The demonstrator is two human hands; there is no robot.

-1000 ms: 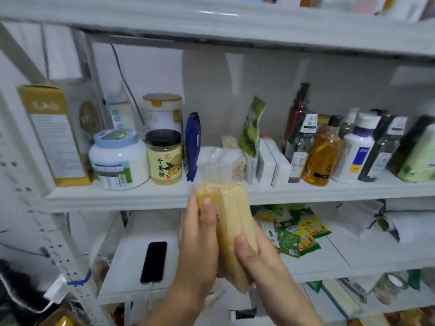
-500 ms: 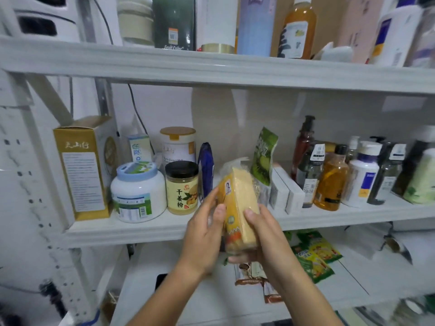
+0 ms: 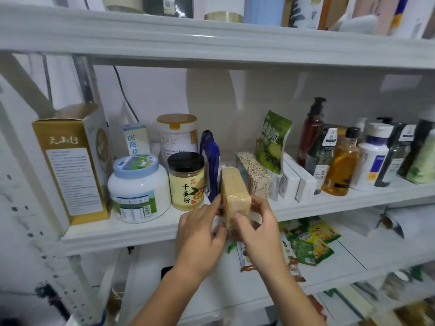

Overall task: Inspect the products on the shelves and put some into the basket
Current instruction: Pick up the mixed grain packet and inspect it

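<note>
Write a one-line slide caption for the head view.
Both hands, left and right, hold a yellow vacuum-packed block at the shelf edge, beside the ginger powder jar.

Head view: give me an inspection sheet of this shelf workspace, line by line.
Surface: white middle shelf, crowded with goods.
Job's things: yellow grain brick on its edge at the shelf front, between the blue pouch and a speckled grain brick; no basket seen.
Clutter: gold box, white tub, ginger powder jar, kiwi pouch, bottles at right; snack packets on the shelf below.
Grippers: left hand and right hand both grip the yellow grain brick.
Cables: dark cable down the back wall.
Surroundings: upper shelf with more containers.
</note>
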